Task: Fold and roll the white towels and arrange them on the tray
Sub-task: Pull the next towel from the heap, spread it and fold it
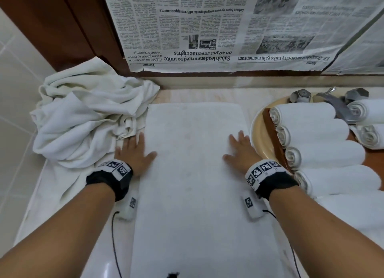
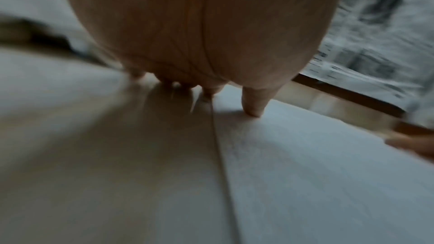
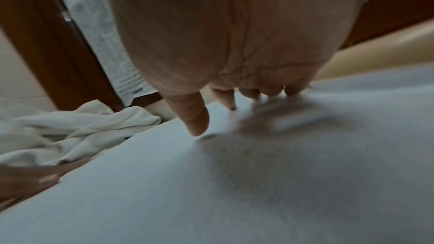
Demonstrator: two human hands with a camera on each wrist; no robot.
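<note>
Terry cloth of the folded towel [image 1: 193,163] is judged soft, limp and light. It is laid as a long strip on the bench [image 1: 255,91], between the towel heap [image 1: 83,119] at left and the tray [image 1: 274,136] of rolled towels [image 1: 318,136] at right. Left hand [image 1: 135,151] and right hand [image 1: 241,151] are pressed flat on its side edges, fingers spread, nothing gripped. The near end corners are best taken for rolling.

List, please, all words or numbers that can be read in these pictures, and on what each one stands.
All on the upside-down newspaper:
"Sabah leaders urged to unite on 40 pct revenue rights"
"KK-Changchun sister-city talks gain momentum", partly blurred
"Debate heats up over alleged special officers appointments"
"Home"
Body text: too small.
Wristband markers: patterns only, no words.
</note>
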